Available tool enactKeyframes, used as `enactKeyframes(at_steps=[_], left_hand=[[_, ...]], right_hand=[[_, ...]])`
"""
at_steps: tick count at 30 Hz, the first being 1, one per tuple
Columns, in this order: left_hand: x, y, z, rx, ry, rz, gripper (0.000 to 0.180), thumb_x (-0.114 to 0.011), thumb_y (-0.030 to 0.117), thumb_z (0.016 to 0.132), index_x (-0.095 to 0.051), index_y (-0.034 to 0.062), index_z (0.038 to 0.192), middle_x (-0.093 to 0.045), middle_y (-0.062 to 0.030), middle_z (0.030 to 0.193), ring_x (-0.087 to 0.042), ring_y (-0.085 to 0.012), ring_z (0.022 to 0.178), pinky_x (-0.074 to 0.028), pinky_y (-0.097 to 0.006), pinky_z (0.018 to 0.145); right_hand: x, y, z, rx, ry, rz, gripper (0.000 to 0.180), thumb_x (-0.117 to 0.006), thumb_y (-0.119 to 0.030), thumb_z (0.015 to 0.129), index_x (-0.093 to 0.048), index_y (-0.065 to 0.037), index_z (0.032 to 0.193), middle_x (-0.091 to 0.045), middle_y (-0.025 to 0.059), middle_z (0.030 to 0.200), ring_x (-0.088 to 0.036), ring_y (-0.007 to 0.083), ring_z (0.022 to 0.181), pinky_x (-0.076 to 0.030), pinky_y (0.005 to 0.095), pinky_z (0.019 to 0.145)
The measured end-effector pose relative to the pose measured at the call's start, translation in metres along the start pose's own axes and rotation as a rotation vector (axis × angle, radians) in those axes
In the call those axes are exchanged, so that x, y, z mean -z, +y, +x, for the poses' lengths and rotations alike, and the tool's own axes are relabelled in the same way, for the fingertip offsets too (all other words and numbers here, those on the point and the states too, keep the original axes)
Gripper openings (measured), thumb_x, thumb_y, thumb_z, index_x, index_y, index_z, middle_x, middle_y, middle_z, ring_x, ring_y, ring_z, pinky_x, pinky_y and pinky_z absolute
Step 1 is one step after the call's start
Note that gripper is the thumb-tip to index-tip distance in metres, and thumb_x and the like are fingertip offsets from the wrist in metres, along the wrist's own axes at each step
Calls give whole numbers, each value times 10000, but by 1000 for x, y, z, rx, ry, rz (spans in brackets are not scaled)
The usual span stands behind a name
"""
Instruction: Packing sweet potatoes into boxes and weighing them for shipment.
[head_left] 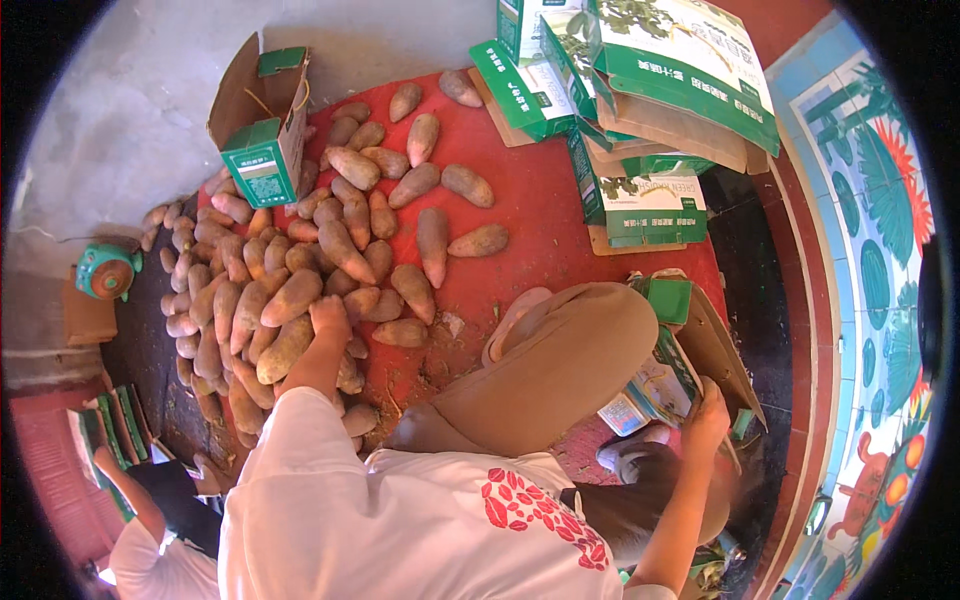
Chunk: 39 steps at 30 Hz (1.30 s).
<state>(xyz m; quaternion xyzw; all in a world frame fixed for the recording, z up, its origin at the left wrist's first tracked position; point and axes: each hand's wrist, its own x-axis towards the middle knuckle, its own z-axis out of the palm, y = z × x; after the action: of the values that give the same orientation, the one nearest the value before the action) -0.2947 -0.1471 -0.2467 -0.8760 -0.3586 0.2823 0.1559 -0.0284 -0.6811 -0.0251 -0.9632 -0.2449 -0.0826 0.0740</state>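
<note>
Many elongated, soil-dusted root vegetables (292,300), brownish with a pink tinge, lie heaped to my left. My left hand (330,318) reaches into the heap, its fingers curled closed on a root vegetable that the hand mostly hides. A long, thicker root vegetable (285,350) lies beside that wrist. At my right side, an open green and white cardboard box (715,345) stands tilted by my knee, its flaps up. My right hand (708,410) grips its near edge, with the fingertips partly hidden.
A red mat (575,262) lies under the heap. An open carton (265,150) stands behind it. Green and white cartons (650,90) are stacked at the far right. A teal round device (108,272) sits at the left, and another person (165,550) works at the lower left.
</note>
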Motion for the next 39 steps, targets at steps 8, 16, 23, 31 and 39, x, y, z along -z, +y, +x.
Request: enactKeyframes(at_steps=[8, 16, 23, 31, 39], left_hand=[[-51, -13, 25, 239, -524, -952, 831, -743, 290, 609, -390, 10, 1308, -518, -122, 1229, -525, -223, 1050, -433, -337, 865], [-114, -35, 85, -176, -38, -1059, 901, -766, 238, 550, -356, -6, 1314, -552, -158, 1145, -539, -245, 1055, -447, -344, 858], [217, 39, -37, -212, -84, -1549, 704, -725, 262, 645, -455, -72, 1203, -578, -157, 1067, -567, -238, 948, -455, -335, 807], [400, 124, -139, -939, 87, -1418, 620, -733, 214, 652, -500, -24, 1174, -590, -123, 1074, -564, -186, 966, -450, -310, 840], [433, 265, -173, -1312, 165, -776, 612, -747, 352, 577, -579, 45, 1078, -620, -157, 989, -600, -236, 917, -465, -322, 801]], right_hand=[[4, -6, 6, 20, 2, 52, 203, -516, -11, 774, -556, -26, 972, -590, 171, 851, -579, 347, 796, -467, 417, 683], [-4, -12, 10, 57, 7, 132, 184, -507, -12, 759, -566, -33, 932, -587, 164, 804, -581, 343, 771, -466, 418, 664], [9, 1, -14, 8, -75, 49, 129, -536, -62, 743, -535, -67, 872, -589, 121, 760, -601, 285, 754, -479, 395, 647], [25, -2, -39, 6, -113, -165, 204, -588, -80, 698, -521, -89, 890, -591, 73, 770, -601, 232, 740, -467, 345, 637], [27, -2, -36, 23, -118, -96, 156, -582, -74, 701, -524, -91, 845, -598, 76, 768, -615, 225, 741, -480, 338, 631]])
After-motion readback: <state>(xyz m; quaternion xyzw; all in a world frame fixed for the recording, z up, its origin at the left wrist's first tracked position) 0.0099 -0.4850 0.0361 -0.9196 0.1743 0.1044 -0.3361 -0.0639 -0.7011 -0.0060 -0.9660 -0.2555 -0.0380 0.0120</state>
